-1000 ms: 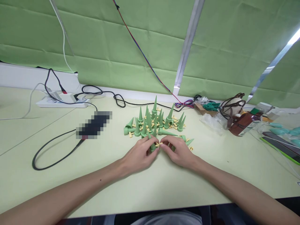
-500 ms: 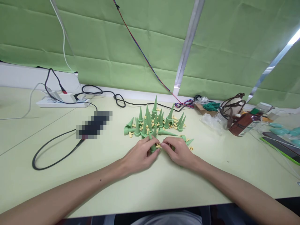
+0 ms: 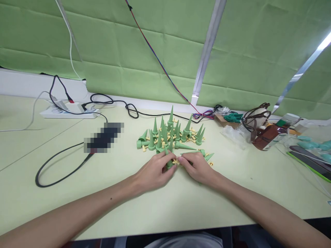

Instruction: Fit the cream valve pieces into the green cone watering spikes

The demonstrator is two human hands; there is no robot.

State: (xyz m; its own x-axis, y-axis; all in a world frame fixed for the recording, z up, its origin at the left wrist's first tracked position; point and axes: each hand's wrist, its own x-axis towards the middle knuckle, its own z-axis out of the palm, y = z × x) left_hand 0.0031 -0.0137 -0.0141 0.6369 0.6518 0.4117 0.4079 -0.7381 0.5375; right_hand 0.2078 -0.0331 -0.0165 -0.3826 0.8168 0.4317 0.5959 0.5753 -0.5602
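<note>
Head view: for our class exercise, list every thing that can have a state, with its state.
Left hand, closed around a green spike
Right hand, fingertips at a yellow fitting, grip unclear
Other green spikes, some upright, some lying
Power strip, plugs inserted
Plastic bag, crumpled
Brown bottle, tilted

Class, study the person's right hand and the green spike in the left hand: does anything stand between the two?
Only the small yellow fitting shows between the right hand and the green spike in the left hand. The cluster of spikes stands beyond the hands, outside that gap.
</note>
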